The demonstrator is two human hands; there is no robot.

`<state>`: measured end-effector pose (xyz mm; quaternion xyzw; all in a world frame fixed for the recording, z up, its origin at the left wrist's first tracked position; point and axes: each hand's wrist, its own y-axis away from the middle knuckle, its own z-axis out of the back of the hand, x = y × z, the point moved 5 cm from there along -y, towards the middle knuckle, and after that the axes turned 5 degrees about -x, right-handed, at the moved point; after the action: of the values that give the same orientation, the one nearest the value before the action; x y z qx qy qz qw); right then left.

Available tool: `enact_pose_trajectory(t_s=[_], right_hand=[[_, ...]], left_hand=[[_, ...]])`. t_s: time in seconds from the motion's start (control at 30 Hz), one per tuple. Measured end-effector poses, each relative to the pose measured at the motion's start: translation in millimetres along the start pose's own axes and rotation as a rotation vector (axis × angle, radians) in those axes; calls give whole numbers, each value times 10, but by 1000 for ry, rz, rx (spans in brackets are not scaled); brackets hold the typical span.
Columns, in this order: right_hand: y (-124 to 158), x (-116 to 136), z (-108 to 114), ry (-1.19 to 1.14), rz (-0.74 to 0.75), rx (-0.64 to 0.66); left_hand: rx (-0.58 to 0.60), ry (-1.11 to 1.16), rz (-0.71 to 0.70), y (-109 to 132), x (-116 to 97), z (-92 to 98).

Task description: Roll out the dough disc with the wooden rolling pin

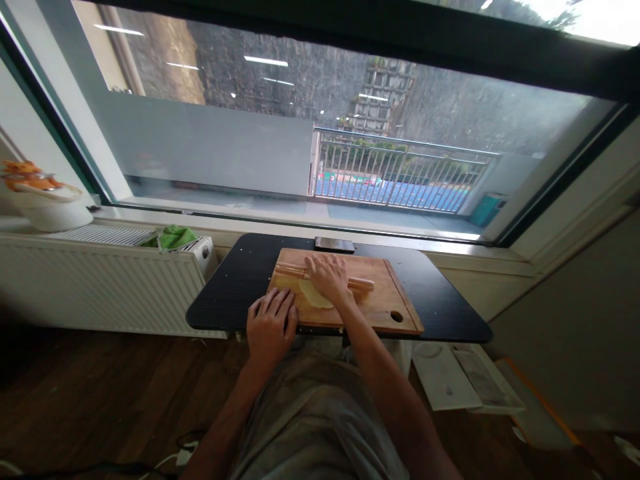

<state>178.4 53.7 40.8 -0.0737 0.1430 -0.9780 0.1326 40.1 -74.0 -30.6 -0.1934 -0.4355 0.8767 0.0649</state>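
Board: wooden cutting board [385,303] in the middle of the black tabletop [440,293], with a hole in its near right corner.
Rolling pin: the rolling pin [290,270] lies crosswise on the board's far half, and my right hand [327,275] sits on its middle.
Right grip: palm down, fingers flat and close together over the pin, not curled round it.
Dough: the dough [314,298] is a pale flat round on the board, just on the near side of the pin and partly under my right wrist.
Left hand: my left hand [273,323] rests on the board's near left corner.
Left grip: fingers spread flat, holding nothing.
Behind the board: a small dark flat thing [334,245] right at its far edge, can't tell what it is.
Left of the board: a green cloth [173,237] on the radiator [95,280], well apart.
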Motion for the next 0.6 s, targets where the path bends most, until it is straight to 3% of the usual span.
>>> enact_pose_trajectory(t_s=[0.17, 0.47, 0.6], right_hand=[[-115, -22, 9, 30, -12, 24], [727, 219, -53, -45, 44, -153], [708, 193, -63, -77, 70, -135]], left_hand=[[-5, -2, 0, 5, 4, -4], [7, -18, 12, 12, 12, -18], [10, -25, 12, 14, 13, -20]])
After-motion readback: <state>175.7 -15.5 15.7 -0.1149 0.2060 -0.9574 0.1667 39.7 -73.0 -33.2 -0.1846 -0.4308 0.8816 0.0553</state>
